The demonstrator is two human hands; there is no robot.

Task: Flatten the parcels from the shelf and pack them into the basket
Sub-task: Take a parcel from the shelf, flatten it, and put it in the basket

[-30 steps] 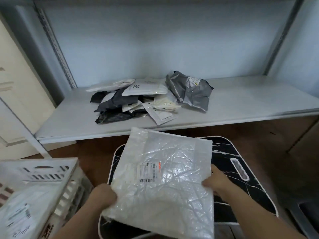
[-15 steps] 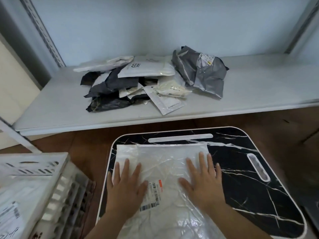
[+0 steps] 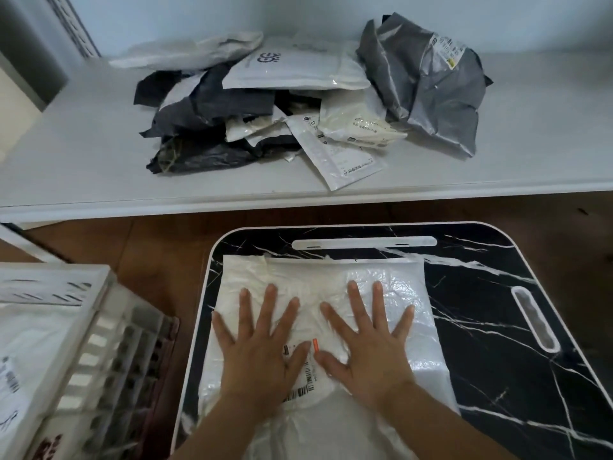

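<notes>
A crinkled white plastic parcel (image 3: pixel 391 287) with a barcode label lies flat on the black marble-pattern table (image 3: pixel 497 327). My left hand (image 3: pixel 262 343) and my right hand (image 3: pixel 368 340) press down on it side by side, palms flat and fingers spread. A heap of parcels (image 3: pixel 298 104) sits on the white shelf (image 3: pixel 83 167) behind the table: white mailers, dark crumpled bags and a puffy grey bag (image 3: pixel 431 78) at its right. The white slatted basket (image 3: pixel 109 343) stands at the lower left with a white parcel (image 3: pixel 26 360) lying in it.
A brown wooden floor (image 3: pixel 149 247) shows between shelf, table and basket. The table has white slot handles at its far edge and right side. A perforated metal shelf upright (image 3: pixel 73 24) rises at the back left. The shelf's right half is bare.
The white parcel, held up in both hands a second ago, was laid on the table. Both hands have flattened on it, and their fingers are spread wider than half a second ago.
</notes>
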